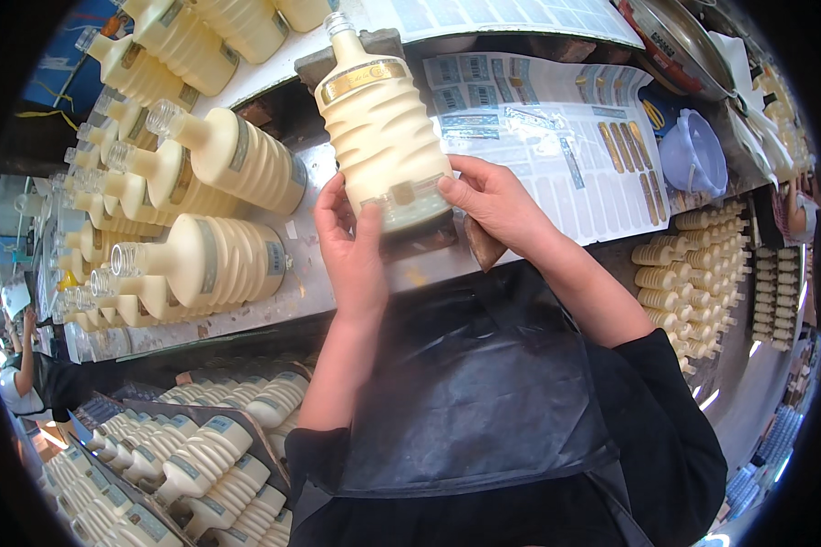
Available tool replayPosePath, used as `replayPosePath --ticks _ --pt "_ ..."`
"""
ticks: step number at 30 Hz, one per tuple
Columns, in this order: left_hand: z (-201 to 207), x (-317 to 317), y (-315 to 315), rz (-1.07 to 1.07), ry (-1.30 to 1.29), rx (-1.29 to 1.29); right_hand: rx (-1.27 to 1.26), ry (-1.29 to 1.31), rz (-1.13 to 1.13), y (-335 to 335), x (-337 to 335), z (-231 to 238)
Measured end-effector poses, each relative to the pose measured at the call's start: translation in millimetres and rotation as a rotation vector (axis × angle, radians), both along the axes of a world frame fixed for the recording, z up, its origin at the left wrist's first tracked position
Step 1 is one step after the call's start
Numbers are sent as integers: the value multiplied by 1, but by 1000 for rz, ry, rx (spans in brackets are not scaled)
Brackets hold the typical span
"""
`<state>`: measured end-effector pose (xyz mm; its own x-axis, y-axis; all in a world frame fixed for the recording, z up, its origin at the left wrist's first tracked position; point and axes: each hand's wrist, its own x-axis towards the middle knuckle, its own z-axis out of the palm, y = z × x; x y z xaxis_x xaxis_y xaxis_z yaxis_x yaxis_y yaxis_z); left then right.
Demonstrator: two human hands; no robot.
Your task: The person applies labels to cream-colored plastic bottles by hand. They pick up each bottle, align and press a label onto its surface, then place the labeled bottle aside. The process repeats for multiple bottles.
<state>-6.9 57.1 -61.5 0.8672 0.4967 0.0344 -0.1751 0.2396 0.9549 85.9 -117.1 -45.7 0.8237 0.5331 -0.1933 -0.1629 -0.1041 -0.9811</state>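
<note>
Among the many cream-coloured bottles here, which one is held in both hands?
The cream wavy-ribbed bottle with clear neck and gold shoulder band, upper centre: the left hand and right hand grip its lower end, touching no other bottle.

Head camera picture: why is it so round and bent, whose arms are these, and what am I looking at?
There is no robot here. A person wears a wide fisheye camera on their head, aimed down at their own bare hands; that lens bends straight edges. The left hand and right hand hold a cream-coloured bottle near its base, thumbs toward the front. It has a gold band near its shoulder.

On the worktable, similar bottles crowd the left side. Beyond the right hand lies a white sheet bearing gold and blue-grey strips, with a pale purple bucket beside it. More bottles fill the lower left and far right.
</note>
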Motion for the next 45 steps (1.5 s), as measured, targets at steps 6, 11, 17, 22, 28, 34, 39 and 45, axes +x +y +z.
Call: replayPosePath --ticks 6,11,17,22,28,34,39,45 --pt "0 1 -1 14 8 8 -74 20 42 -1 -1 11" --pt "2 2 -2 19 26 -4 -33 -2 -28 0 -2 8" --pt "2 0 -2 8 27 6 -90 -30 -15 1 -2 7" --pt "2 1 -2 9 22 1 -15 62 -38 4 -7 18" --pt "1 0 -2 4 8 -25 -72 36 -1 2 -5 16" --pt "-1 0 -1 -2 -12 -33 -74 -3 2 1 -5 9" --pt "-5 -1 1 -6 -33 -83 -121 8 -3 1 -5 13" --pt "-10 -11 10 -4 -16 -26 -10 78 -63 -12 -3 16"
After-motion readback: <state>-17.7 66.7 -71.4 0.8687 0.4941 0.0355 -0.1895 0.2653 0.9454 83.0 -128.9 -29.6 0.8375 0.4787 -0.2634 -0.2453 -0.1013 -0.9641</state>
